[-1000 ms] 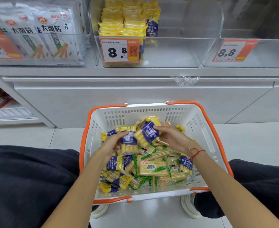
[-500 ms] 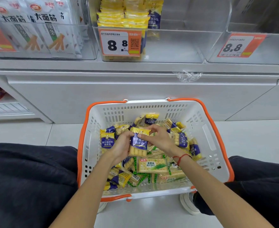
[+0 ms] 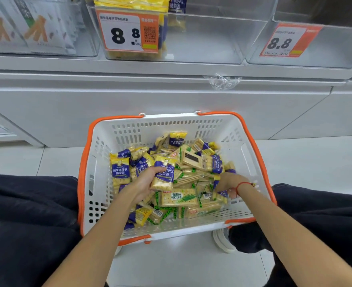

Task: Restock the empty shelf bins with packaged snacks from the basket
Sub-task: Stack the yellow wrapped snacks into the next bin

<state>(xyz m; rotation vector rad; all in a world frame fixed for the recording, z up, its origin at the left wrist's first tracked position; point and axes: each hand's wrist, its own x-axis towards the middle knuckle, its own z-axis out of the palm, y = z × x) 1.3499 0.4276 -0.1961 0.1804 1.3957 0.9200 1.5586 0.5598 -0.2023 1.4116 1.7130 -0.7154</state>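
White basket [image 3: 231, 129] w/ snack packs, left hand [image 3: 144, 184] gripping yellow-blue pack [image 3: 164, 175], right hand [image 3: 227, 184] digging in, grip unclear

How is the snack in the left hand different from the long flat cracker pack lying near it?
The blue-and-yellow snack pack is short and puffy; the cracker pack is long and flat. The left hand holds the snack pack upright; the cracker pack lies untouched, trimmed in green. Both are in the basket.

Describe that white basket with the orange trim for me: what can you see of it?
The basket looks like white plastic with slotted walls and an orange rim and handles, folded down. It sits upright on the pale floor below the shelf, between the person's knees. Yellow-and-blue snack packets and green-printed cracker packs fill it. The left hand holds one packet; the right hand reaches among others.
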